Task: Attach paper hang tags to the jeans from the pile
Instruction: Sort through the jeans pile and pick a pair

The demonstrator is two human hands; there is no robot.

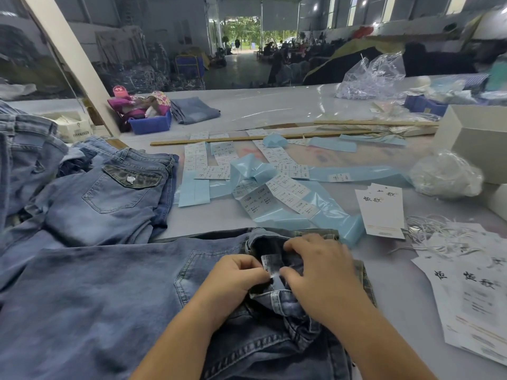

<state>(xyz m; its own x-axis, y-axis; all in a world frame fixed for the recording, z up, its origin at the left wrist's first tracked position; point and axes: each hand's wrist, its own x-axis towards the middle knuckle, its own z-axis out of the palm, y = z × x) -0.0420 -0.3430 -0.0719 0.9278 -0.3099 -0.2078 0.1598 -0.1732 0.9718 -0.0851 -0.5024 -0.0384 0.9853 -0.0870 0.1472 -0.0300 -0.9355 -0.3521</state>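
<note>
While sticker strips [274, 187] and hang tags [382, 212] lie beyond the jeans [109, 283], left hand [233, 281] and right hand [318, 270] pinch its small label [268, 263].

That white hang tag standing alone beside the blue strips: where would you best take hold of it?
Probably by its near bottom edge, coming from the right-hand side. The white hang tag lies flat on the table with that edge closest; its left edge abuts the blue backing strips. The right hand, now busy at the jeans, is nearest.
</note>
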